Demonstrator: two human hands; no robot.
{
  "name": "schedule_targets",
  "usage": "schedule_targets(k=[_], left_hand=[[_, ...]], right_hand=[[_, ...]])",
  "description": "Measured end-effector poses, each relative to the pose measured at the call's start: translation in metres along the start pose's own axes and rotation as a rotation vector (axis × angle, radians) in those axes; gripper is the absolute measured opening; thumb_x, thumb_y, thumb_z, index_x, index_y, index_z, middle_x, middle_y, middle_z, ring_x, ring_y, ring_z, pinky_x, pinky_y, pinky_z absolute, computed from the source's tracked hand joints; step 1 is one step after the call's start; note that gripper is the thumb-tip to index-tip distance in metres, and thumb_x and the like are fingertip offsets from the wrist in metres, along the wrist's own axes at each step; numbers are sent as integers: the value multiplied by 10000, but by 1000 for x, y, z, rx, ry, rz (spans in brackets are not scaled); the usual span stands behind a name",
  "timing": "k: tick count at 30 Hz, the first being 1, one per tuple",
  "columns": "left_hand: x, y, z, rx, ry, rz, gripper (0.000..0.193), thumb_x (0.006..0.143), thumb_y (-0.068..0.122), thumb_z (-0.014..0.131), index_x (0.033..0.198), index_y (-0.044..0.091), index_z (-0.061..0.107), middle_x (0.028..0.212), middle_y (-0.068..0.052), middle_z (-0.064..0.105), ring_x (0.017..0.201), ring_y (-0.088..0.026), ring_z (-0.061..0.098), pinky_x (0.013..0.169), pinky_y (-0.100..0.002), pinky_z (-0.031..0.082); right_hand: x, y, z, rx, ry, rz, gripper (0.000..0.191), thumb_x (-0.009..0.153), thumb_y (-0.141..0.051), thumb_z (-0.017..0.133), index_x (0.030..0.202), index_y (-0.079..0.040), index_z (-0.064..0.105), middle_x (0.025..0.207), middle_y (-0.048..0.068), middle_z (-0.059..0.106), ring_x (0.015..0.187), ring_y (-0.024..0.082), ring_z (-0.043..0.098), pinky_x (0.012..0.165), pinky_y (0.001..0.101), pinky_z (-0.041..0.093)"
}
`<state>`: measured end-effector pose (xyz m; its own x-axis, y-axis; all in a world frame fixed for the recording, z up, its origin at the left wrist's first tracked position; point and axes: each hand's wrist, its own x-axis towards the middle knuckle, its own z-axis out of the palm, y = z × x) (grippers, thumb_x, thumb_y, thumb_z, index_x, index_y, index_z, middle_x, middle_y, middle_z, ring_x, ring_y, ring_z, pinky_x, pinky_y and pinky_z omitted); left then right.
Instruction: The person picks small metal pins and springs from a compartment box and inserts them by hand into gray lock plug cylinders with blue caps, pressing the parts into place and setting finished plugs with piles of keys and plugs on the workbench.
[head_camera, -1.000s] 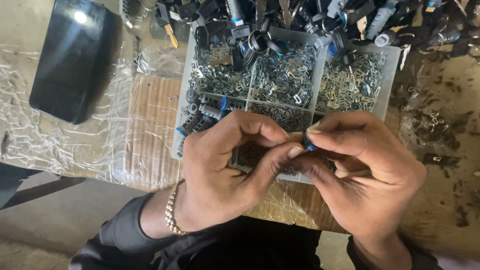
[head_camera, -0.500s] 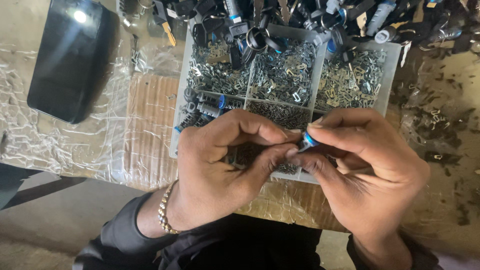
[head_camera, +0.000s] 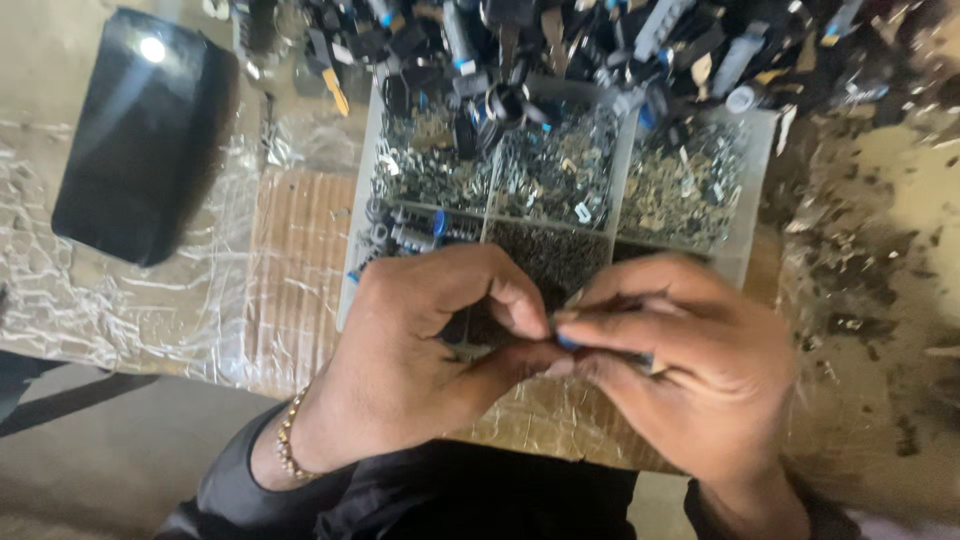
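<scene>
Over a plastic-wrapped table, above a divided parts tray, the left hand and right hand each pinch a small blue-tipped part between fingertips.

Clear compartment box of small parts and a dark slab with a glossy face, both on a wrapped table.

A clear plastic compartment box lay at the centre, beyond the hands, split into square cells of small silvery and dark metal parts, with a few blue-tipped pieces in its left cell. A black, rounded rectangular slab lay at the upper left, tilted; its face was glossy and dark, with one bright glint near the top. Whether it was a screen could not be told. No labels or signs were readable.
</scene>
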<state>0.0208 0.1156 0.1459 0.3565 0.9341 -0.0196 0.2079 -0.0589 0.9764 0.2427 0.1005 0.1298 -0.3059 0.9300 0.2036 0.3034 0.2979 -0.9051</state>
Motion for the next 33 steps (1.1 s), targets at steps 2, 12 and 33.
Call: schedule_targets(k=[2, 12, 33], left_hand=[[2, 3, -4, 13, -52, -11, 257, 756, 59, 914, 842, 59, 671, 820, -21, 741, 746, -90, 757, 649, -233, 586], [10, 13, -13, 116, -17, 128, 216, 790, 99, 896, 910, 103, 717, 860, -3, 721, 781, -132, 711, 685, -278, 559], [0, 2, 16, 271, 192, 250, 166, 896, 104, 856, 1019, 73, 749, 1036, -31, 755, 945, -203, 658, 826, -307, 553]], right_hand=[[-1, 3, 1, -6, -31, -23, 300, 748, 26, 892, 1005, -73, 774, 1051, 62, 722, 843, 85, 756, 670, 189, 619], [8, 0, -1, 143, -7, -68, 337, 766, 34, 860, 1071, -55, 747, 1093, 80, 740, 867, 110, 790, 704, 221, 647], [-8, -1, 2, 213, 222, 177, 253, 869, 144, 740, 1094, 98, 634, 1224, 212, 643, 974, 189, 743, 854, 265, 677]])
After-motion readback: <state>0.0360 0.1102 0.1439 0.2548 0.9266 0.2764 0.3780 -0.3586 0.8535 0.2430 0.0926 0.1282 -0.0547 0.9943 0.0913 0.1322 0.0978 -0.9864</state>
